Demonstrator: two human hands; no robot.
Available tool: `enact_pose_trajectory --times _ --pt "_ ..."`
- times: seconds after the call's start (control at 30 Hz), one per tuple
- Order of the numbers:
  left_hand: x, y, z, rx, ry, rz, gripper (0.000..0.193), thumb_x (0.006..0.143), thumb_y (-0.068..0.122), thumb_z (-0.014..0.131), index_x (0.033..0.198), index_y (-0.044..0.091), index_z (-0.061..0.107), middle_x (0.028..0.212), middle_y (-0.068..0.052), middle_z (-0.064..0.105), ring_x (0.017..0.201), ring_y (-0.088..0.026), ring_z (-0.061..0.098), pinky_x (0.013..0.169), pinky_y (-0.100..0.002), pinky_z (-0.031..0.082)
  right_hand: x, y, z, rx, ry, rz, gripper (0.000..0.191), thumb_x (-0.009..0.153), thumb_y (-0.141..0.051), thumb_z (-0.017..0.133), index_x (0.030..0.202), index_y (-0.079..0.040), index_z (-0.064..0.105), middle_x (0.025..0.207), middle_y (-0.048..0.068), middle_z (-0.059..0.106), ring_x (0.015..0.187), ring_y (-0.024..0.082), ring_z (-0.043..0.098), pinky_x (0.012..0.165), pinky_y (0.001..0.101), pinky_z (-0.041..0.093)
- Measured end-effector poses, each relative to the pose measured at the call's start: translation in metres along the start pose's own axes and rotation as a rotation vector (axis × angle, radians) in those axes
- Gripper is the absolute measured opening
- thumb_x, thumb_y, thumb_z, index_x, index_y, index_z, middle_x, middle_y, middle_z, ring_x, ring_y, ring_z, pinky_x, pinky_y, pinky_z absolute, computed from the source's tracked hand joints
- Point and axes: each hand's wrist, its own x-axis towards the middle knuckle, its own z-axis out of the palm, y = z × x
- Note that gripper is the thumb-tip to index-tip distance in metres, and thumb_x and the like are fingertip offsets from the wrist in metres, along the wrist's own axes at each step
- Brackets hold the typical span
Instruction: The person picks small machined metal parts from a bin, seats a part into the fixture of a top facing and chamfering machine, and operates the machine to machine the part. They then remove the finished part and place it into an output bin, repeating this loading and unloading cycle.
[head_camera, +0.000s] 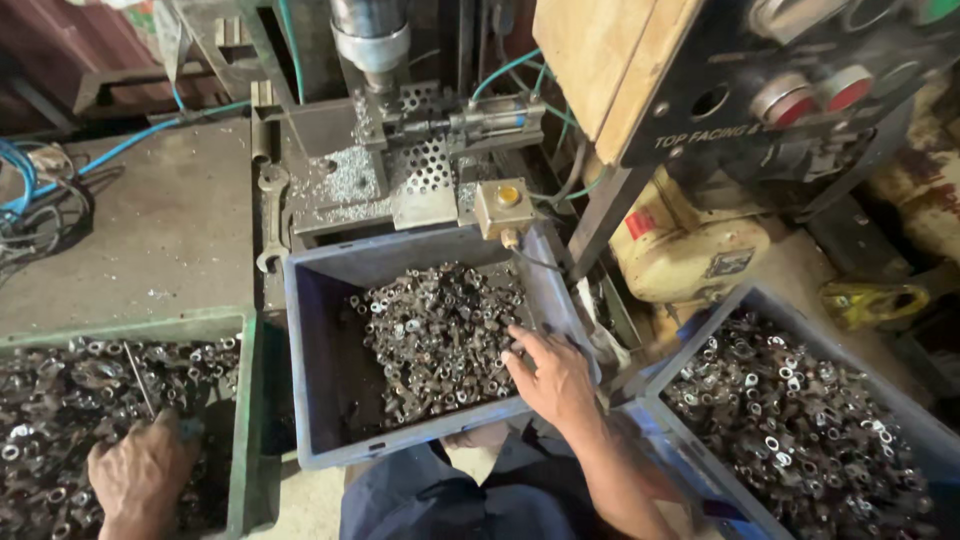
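My right hand (548, 375) rests on the near right corner of a blue plastic bin (320, 330), fingertips touching the pile of small dark metal parts (435, 335) inside. Whether it grips any part is hidden by the fingers. My left hand (140, 475) lies knuckles up on a heap of similar metal parts (70, 390) in a green metal tray (243, 400) at the lower left, its fingers curled down into the pile. What the fingers hold cannot be seen.
A second blue bin (905, 415) full of metal parts stands at the lower right. Behind the middle bin is a drilling machine (370, 45) with a perforated fixture, metal chips, a spanner (270, 215) and a yellow push button (508, 196). A control box (790, 80) overhangs the right.
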Motion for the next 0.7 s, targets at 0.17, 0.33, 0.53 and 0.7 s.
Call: enact_pose_trajectory --times 0.17,0.33,0.53,0.7 --pt "-0.001 -0.002 0.008 -0.019 0.139 0.005 0.034 0.1 0.051 0.056 0.103 0.024 0.076 0.088 -0.009 0.082 0.082 -0.028 0.08 0.104 -0.047 0.053 0.0 0.001 0.0 0.004 0.015 -0.032 0.034 0.089 -0.023 0.072 0.12 -0.007 0.07 0.102 0.016 0.076 0.094 0.036 0.071 0.083 0.0449 0.056" --pt "-0.004 -0.013 0.005 -0.148 0.084 -0.142 0.039 0.107 0.051 0.054 0.103 0.021 0.078 0.08 -0.013 0.078 0.075 -0.031 0.076 0.078 -0.044 0.06 0.001 0.001 -0.001 0.002 -0.004 -0.04 0.034 0.089 -0.022 0.071 0.118 -0.005 0.07 0.099 0.016 0.076 0.093 0.038 0.071 0.082 0.0464 0.055" --pt "-0.043 0.001 -0.037 -0.769 0.321 -0.203 0.028 0.1 0.034 0.07 0.116 0.014 0.079 0.092 -0.02 0.076 0.084 -0.031 0.069 0.076 -0.041 0.055 -0.002 -0.006 0.002 0.297 -0.04 0.14 0.04 0.089 -0.021 0.073 0.125 -0.004 0.068 0.107 0.012 0.078 0.097 0.024 0.077 0.083 0.0358 0.059" --pt "-0.095 0.084 -0.081 -1.543 0.187 -0.014 0.02 0.095 0.019 0.072 0.111 0.006 0.077 0.089 -0.004 0.07 0.068 -0.009 0.052 0.057 -0.024 0.039 -0.006 -0.044 0.034 0.756 -0.293 0.189 0.046 0.094 -0.02 0.073 0.137 -0.006 0.064 0.121 0.012 0.076 0.1 0.017 0.074 0.086 0.0314 0.062"
